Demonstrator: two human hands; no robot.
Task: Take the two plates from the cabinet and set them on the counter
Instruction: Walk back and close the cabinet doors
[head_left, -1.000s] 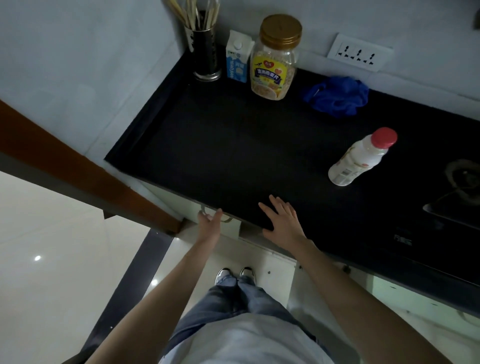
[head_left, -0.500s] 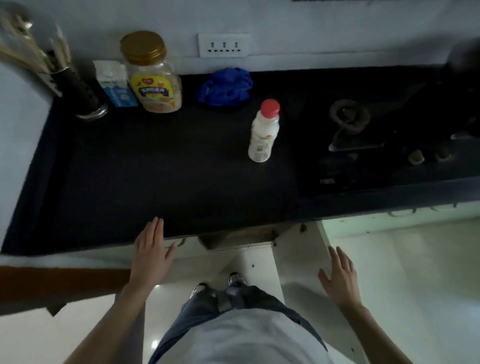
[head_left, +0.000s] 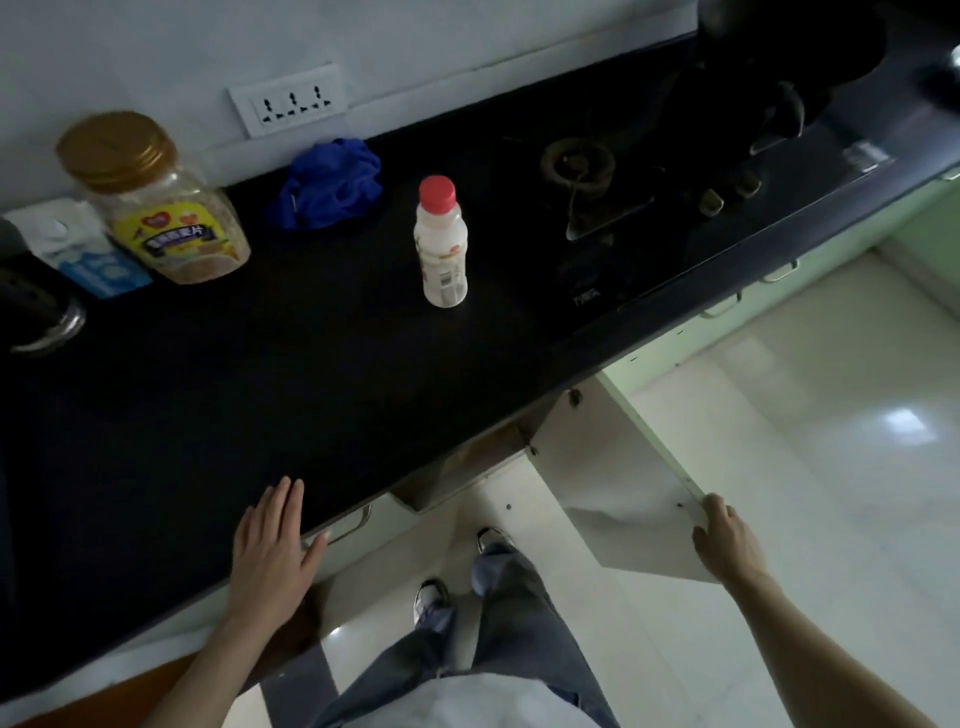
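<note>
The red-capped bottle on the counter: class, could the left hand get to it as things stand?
Probably yes. The left hand lies flat and empty on the counter edge, and only bare dark surface shows between it and the upright bottle.

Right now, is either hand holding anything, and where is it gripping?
The right hand grips the open cabinet door at its outer free edge. The left hand lies flat on the counter, holding nothing. No plates are visible.

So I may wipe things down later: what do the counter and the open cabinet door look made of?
Counter: dark, matte, probably stone or laminate; little sheen shows. Cabinet door: pale, smooth board, likely laminated; flat panel with a thin edge.
</note>
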